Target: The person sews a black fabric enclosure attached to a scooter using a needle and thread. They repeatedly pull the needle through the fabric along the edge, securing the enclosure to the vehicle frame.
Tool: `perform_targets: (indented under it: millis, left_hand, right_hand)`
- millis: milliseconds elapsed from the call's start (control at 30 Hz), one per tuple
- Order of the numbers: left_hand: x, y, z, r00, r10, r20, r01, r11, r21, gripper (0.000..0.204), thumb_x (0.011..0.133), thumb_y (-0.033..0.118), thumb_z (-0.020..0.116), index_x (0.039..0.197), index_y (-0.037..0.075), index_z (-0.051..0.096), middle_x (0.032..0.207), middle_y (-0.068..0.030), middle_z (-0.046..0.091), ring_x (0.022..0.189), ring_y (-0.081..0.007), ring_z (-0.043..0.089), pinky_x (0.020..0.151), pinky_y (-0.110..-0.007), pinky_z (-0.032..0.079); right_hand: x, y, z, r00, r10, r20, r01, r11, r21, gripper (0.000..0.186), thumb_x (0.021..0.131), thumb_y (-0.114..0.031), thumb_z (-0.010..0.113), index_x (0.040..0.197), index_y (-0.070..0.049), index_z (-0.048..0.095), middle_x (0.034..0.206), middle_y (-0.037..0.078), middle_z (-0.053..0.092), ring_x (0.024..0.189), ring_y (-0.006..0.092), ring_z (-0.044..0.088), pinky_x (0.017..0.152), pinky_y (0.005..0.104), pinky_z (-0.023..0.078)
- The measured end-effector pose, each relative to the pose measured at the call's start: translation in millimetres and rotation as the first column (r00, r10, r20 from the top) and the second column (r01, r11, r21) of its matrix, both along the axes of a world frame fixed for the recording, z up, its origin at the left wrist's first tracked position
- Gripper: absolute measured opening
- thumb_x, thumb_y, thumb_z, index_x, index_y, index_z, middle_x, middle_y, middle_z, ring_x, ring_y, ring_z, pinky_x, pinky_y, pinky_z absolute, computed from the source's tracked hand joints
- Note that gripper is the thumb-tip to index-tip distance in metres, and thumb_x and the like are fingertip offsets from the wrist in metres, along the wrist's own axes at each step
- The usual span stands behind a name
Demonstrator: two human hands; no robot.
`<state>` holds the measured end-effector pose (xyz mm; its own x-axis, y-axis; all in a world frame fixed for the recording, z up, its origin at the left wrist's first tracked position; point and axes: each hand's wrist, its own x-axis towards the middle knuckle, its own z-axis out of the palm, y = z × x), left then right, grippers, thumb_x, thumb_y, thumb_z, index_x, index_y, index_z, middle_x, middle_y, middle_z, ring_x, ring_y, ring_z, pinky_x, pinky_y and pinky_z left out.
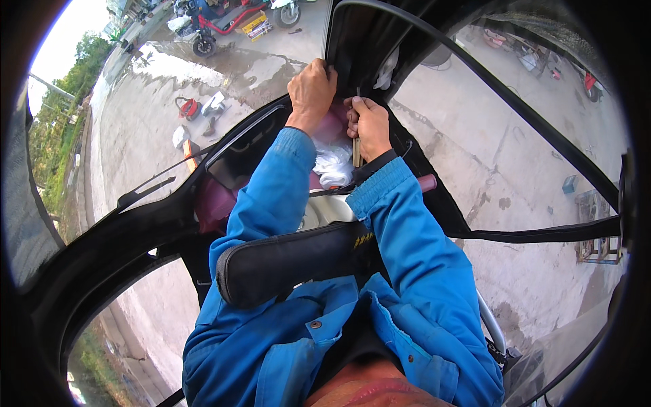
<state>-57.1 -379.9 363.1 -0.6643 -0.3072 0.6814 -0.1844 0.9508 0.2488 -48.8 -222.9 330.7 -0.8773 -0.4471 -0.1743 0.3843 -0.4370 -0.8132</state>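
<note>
My left hand (310, 93) is closed at the edge of the black canopy post (342, 47), its fingertips partly hidden. Just right of it, my right hand (368, 127) grips a slim tool with a flat, brass-coloured handle (357, 154) and a thin dark tip pointing up toward the post. Below both hands lies a bundle of white cloth or plastic (332, 166) on the pink front body (213, 200) of a small covered vehicle. A black padded bag (285, 264) sits across the front, between my forearms.
A curved black frame (542, 119) with clear panels surrounds me. Outside on the concrete ground are a red scooter (227, 20), a yellow box (255, 27), a red item (188, 107), scattered parts and a metal rack (597, 234). Greenery (57, 129) lines the left edge.
</note>
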Motion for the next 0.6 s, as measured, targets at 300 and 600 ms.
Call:
perform_targets:
  millis: [300, 600]
  left_hand:
    - [-2.1, -13.0, -44.7, 0.988, -0.071, -0.135, 0.103, 0.963, 0.249, 0.021, 0.094, 0.020, 0.075, 0.108, 0.005, 0.080, 0.102, -0.0191, 0.079, 0.098, -0.0420, 0.076, 0.088, -0.049, 0.060]
    - [6.5, 7.4, -75.2, 0.973, -0.107, -0.206, 0.168, 0.939, 0.301, 0.050, 0.092, 0.000, 0.062, 0.142, -0.001, 0.064, 0.144, -0.0238, 0.065, 0.126, -0.0447, 0.067, 0.105, -0.047, 0.057]
  right_hand:
    - [-3.3, -0.4, -7.8, 0.999, -0.006, 0.041, 0.007, 1.000, -0.009, 0.022, 0.114, -0.020, 0.057, 0.110, 0.000, 0.067, 0.073, -0.002, 0.053, 0.056, 0.0080, 0.044, 0.051, 0.0267, 0.038]
    - [-1.8, 1.0, -7.1, 1.000, 0.012, 0.008, -0.012, 0.999, 0.031, 0.020, 0.113, -0.018, 0.060, 0.109, 0.000, 0.069, 0.073, -0.002, 0.054, 0.056, 0.0074, 0.045, 0.052, 0.0259, 0.039]
